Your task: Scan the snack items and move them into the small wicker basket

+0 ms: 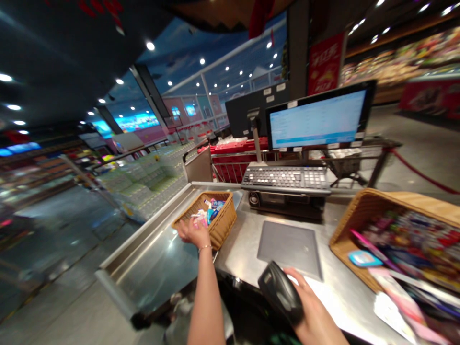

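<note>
My left hand (195, 233) is at the near left rim of a small wicker basket (224, 225), its fingers apart and slightly smeared. Beside the fingertips lies a pink-and-white packet (201, 219), and I cannot make out whether they touch it. Blue packets (214, 211) sit further inside the same basket. A black handheld barcode scanner (281, 293) is gripped in my right hand (314, 311), above the metal counter near its front edge. Part of that hand's grip is hidden behind the scanner.
A grey mat (291, 244) lies on the metal counter (239, 244). Behind it stand a keyboard (285, 177) and a lit monitor (316, 120). To the right is a large wicker basket (350, 218) full of small goods. A sunken metal tray (158, 268) extends left.
</note>
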A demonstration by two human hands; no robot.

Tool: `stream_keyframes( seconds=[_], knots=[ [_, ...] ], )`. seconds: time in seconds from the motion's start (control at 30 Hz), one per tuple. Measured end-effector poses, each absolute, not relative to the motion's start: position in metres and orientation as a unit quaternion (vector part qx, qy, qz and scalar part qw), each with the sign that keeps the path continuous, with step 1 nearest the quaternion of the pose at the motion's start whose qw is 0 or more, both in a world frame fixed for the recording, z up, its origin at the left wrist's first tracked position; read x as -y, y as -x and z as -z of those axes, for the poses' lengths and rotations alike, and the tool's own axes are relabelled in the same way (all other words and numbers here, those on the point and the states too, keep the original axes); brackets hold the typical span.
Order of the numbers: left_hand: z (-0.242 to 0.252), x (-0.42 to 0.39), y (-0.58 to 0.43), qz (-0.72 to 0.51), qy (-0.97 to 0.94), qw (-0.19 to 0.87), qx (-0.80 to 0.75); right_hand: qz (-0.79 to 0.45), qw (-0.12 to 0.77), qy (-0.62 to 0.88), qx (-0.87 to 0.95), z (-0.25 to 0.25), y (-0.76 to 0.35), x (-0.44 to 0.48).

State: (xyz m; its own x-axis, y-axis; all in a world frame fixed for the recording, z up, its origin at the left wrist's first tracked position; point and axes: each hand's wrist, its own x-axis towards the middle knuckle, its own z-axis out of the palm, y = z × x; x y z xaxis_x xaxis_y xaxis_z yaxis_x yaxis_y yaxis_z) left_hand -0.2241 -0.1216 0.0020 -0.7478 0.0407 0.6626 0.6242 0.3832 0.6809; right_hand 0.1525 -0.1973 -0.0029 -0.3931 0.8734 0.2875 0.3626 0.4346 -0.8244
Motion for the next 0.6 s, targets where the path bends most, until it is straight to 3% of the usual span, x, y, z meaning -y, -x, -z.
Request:
stream_keyframes(
  seconds=[0.6],
  knots=[
    [0.007, 0.092, 0.154, 0.493, 0.346, 0.239, 0.761, -0.322, 0.388, 0.411, 0.760, 0.023, -0.154, 0.199]
  ],
)
